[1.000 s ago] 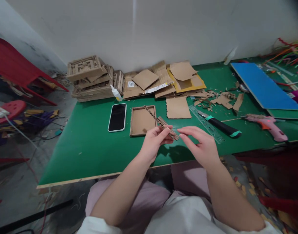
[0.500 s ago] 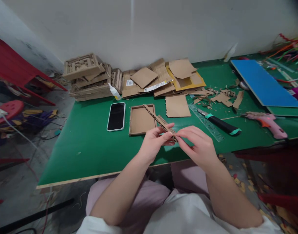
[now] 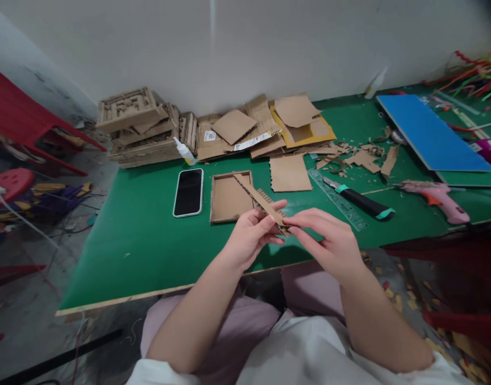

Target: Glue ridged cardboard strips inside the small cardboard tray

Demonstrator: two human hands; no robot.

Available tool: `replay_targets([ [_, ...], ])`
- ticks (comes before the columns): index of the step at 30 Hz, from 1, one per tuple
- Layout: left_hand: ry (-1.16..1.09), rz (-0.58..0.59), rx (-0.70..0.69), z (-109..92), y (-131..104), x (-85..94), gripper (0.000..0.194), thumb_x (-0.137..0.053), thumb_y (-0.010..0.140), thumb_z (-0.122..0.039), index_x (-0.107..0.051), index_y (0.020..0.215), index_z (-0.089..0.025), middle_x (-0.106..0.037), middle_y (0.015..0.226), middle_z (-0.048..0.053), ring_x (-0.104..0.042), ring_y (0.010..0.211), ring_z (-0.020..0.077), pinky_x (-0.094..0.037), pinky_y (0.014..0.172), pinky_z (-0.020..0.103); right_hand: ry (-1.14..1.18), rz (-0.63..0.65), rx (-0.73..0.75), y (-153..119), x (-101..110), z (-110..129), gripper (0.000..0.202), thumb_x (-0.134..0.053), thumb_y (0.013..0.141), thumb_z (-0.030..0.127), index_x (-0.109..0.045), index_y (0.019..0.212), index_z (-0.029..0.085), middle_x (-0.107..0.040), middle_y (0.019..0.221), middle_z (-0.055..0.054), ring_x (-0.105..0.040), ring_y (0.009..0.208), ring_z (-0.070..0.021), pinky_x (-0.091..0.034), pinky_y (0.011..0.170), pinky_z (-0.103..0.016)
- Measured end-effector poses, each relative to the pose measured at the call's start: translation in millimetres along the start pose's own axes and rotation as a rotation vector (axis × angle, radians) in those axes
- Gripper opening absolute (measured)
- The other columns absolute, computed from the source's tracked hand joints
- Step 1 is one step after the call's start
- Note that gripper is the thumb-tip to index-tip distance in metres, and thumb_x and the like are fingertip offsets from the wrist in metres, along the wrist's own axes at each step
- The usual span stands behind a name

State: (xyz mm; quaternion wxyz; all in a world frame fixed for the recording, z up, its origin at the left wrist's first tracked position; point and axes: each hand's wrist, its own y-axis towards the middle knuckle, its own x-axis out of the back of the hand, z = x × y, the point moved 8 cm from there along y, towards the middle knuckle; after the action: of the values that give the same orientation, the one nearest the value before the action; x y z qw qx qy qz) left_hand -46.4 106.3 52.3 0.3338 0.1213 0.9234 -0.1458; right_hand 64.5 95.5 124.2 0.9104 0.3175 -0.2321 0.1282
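Between my hands, above the table's front part, is a narrow corrugated cardboard strip (image 3: pixel 258 199), slanting from upper left to lower right. A ridged, fluted edge shows along its far side. My left hand (image 3: pixel 251 235) is closed on the strip, thumb on top and fingers beneath. At the strip's lower right end, my right hand (image 3: pixel 328 235) pinches it between thumb and fingertips. Just behind lies a shallow cardboard tray (image 3: pixel 228 200) with raised edges, partly hidden by the strip and my left hand.
A phone (image 3: pixel 188 192) and a glue bottle (image 3: pixel 184 151) lie left, before stacked cardboard frames (image 3: pixel 135 131). To the right are a cardboard square (image 3: pixel 290 172), a clear ruler (image 3: pixel 342 203), a utility knife (image 3: pixel 361 200), a pink glue gun (image 3: pixel 438 198), scraps and a blue board (image 3: pixel 430 131).
The cardboard strip has been turned so that more of its flat brown face shows. My fingers have shifted slightly around its lower right end. The whole view has moved a little.
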Motion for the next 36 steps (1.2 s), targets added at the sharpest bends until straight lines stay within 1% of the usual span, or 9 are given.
replay_targets([
  [2,-0.020,0.011,0.018,2,0,-1.1,0.040,-0.072,0.070,-0.030,-0.063,0.106,-0.016,-0.069,0.079,0.002,-0.065,0.060,0.0090,-0.054,0.051,0.014,0.002,0.003,0.016,0,1,2,0.020,-0.057,0.080,0.010,-0.063,0.096,0.020,-0.064,0.090,-0.003,-0.059,0.085,-0.0115,-0.049,0.077,-0.025],
  [4,-0.040,0.010,0.027,3,1,-1.9,0.048,-0.072,0.070,-0.031,-0.059,0.113,-0.016,-0.068,0.076,0.001,-0.064,0.057,0.0088,-0.054,0.049,0.014,-0.002,0.000,0.032,0,1,4,0.017,-0.057,0.079,0.009,-0.062,0.092,0.019,-0.063,0.088,-0.002,-0.058,0.084,-0.0115,-0.048,0.077,-0.025],
  [8,-0.069,0.007,0.059,8,0,-4.9,0.073,-0.070,0.072,-0.032,-0.036,0.134,-0.016,-0.066,0.064,-0.001,-0.061,0.048,0.0085,-0.050,0.042,0.013,-0.021,0.005,0.061,0,-1,8,0.013,-0.056,0.079,0.009,-0.059,0.088,0.017,-0.062,0.083,-0.003,-0.057,0.080,-0.0113,-0.048,0.074,-0.025],
  [10,-0.083,0.021,0.105,12,-1,-7.5,0.077,-0.067,0.075,-0.032,-0.026,0.138,-0.016,-0.064,0.058,-0.002,-0.059,0.043,0.0078,-0.048,0.041,0.012,-0.040,-0.009,0.074,0,-3,10,0.012,-0.056,0.078,0.008,-0.057,0.087,0.017,-0.061,0.082,-0.003,-0.056,0.079,-0.0115,-0.048,0.073,-0.025],
  [12,-0.099,0.041,0.137,14,-2,-9.7,0.077,-0.065,0.078,-0.031,-0.022,0.140,-0.017,-0.063,0.055,-0.003,-0.058,0.042,0.0074,-0.047,0.040,0.012,-0.062,-0.022,0.091,0,-4,12,0.012,-0.056,0.078,0.008,-0.057,0.086,0.017,-0.061,0.082,-0.003,-0.056,0.079,-0.0118,-0.047,0.073,-0.026],
  [20,-0.056,0.026,0.121,9,-3,-8.4,0.083,-0.069,0.073,-0.032,-0.022,0.140,-0.021,-0.063,0.058,-0.003,-0.059,0.045,0.0067,-0.049,0.043,0.012,-0.164,0.021,0.163,0,-1,22,0.024,-0.058,0.076,0.008,-0.061,0.098,0.017,-0.063,0.089,-0.006,-0.057,0.084,-0.0147,-0.049,0.075,-0.029],
  [24,-0.012,0.005,0.097,6,-4,-7.5,0.080,-0.069,0.073,-0.029,-0.025,0.140,-0.024,-0.058,0.055,-0.006,-0.058,0.044,0.0066,-0.049,0.043,0.013,-0.213,0.032,0.195,0,0,25,0.024,-0.058,0.076,0.009,-0.062,0.097,0.019,-0.065,0.088,-0.006,-0.058,0.084,-0.0148,-0.050,0.076,-0.030],
  [28,0.061,-0.013,0.076,3,-5,-7.5,0.082,-0.070,0.072,-0.029,-0.025,0.139,-0.028,-0.058,0.057,-0.006,-0.056,0.044,0.0064,-0.049,0.044,0.014,-0.206,0.026,0.187,-1,-1,25,0.024,-0.056,0.078,0.009,-0.060,0.098,0.021,-0.066,0.089,-0.004,-0.060,0.084,-0.0147,-0.050,0.077,-0.031],
  [36,0.123,-0.065,0.044,-1,-7,-6.2,0.085,-0.070,0.072,-0.028,-0.021,0.141,-0.026,-0.057,0.059,-0.006,-0.056,0.045,0.0070,-0.049,0.045,0.017,-0.212,-0.022,0.128,-3,-5,20,0.015,-0.057,0.076,0.010,-0.059,0.086,0.020,-0.065,0.086,-0.004,-0.059,0.083,-0.0147,-0.049,0.077,-0.030],
])
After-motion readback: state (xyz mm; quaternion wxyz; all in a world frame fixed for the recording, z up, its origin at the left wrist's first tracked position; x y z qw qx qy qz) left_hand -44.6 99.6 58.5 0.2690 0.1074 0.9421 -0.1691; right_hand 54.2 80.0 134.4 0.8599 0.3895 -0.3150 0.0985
